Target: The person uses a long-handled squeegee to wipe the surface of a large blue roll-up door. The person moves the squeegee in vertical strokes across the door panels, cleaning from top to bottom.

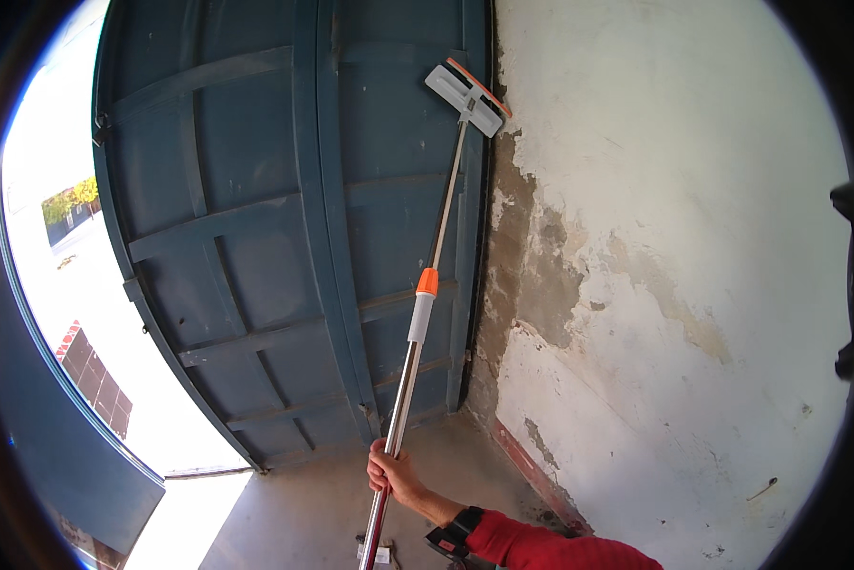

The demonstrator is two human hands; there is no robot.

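Observation:
My right hand, in a red sleeve with a dark band at the wrist, is closed around the long silver pole of a window squeegee. An orange and grey collar joins the pole to a thinner upper section. At its top, the grey squeegee head with an orange edge is tilted in front of the upper right part of a dark blue metal door. Whether the head touches the door I cannot tell. My left hand is out of view.
Right of the door stands a white wall with peeling plaster and bare grey patches. Bright daylight comes through the opening at left, beside another blue door panel. Below lies a concrete floor. Small objects lie near the pole's lower end.

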